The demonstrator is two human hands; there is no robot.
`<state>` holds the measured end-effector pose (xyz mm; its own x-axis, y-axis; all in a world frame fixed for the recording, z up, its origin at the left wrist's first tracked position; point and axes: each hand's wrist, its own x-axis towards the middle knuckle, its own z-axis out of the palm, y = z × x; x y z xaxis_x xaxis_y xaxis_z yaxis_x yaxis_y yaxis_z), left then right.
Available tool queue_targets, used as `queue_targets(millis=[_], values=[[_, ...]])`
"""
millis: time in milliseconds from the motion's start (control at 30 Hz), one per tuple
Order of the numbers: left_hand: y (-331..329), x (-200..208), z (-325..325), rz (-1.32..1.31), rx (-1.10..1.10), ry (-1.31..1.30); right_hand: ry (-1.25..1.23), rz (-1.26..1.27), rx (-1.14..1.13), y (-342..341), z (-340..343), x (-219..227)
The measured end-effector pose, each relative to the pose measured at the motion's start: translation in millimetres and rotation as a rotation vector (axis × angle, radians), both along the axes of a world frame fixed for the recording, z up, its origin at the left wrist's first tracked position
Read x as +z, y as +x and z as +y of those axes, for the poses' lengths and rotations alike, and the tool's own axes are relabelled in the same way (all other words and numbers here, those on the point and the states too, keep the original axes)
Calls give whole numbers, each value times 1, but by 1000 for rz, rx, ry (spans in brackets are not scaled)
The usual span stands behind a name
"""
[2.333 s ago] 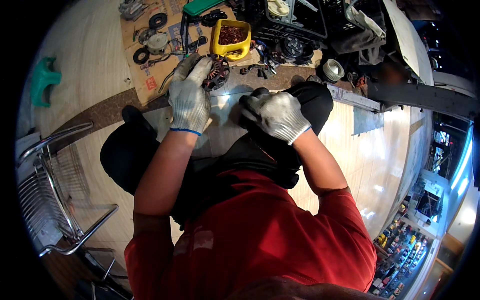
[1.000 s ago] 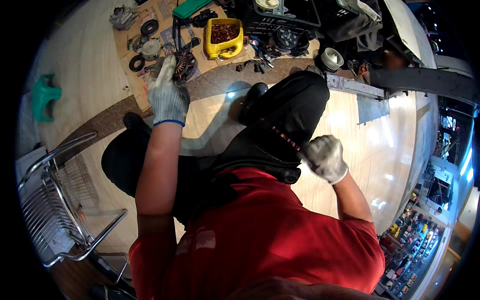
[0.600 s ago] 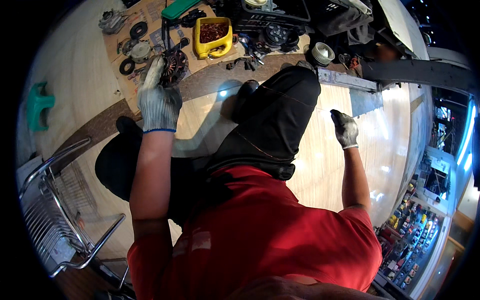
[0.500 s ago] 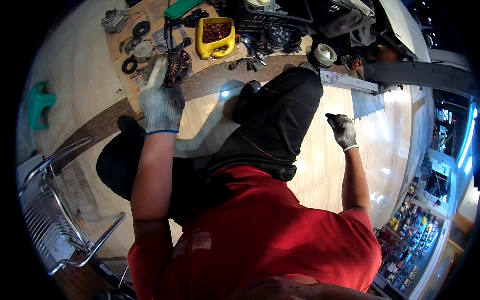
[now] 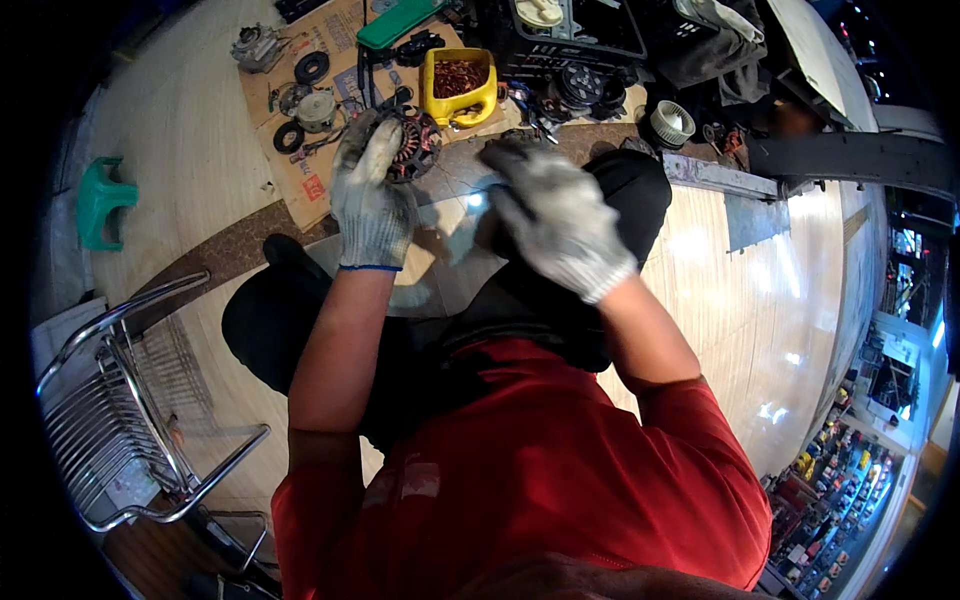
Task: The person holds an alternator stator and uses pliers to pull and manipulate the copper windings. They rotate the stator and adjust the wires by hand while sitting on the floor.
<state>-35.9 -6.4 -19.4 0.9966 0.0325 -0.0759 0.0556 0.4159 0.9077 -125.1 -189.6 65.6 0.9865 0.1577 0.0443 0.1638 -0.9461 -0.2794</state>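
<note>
My left hand (image 5: pixel 374 200), in a grey-white knit glove, is closed on a round black motor part with a ring of copper-coloured windings (image 5: pixel 412 148), perhaps a stator. The fingers run along its left side and hide part of it. My right hand (image 5: pixel 560 205), gloved too, hovers above my bent knee, apart from the round part. Motion smears its fingers, and I see nothing clearly held there. Just beyond the round part stands a yellow cut-open jug (image 5: pixel 484 105) filled with small reddish-brown pieces.
Cardboard (image 5: pixel 310 198) bears black rings, a silver motor housing (image 5: pixel 258 48) and a green case (image 5: pixel 398 24). Behind the jug is a black crate (image 5: pixel 560 62); a white blower wheel (image 5: pixel 672 122) sits to its right. A metal chair (image 5: pixel 130 420) and green stool (image 5: pixel 104 204) stand left.
My right hand has swung inward from the far right to above my knee, near the left one. My left hand and the round part have shifted slightly right. The whole view has shifted a little.
</note>
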Motion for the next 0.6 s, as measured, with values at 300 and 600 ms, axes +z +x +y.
queue_targets(millis=[300, 600], values=[[-3, 13, 10, 311, -97, -652, -81, 68, -36, 33, -9, -59], [-11, 17, -4, 351, -145, -470, -177, -171, 104, -7, -93, -27]])
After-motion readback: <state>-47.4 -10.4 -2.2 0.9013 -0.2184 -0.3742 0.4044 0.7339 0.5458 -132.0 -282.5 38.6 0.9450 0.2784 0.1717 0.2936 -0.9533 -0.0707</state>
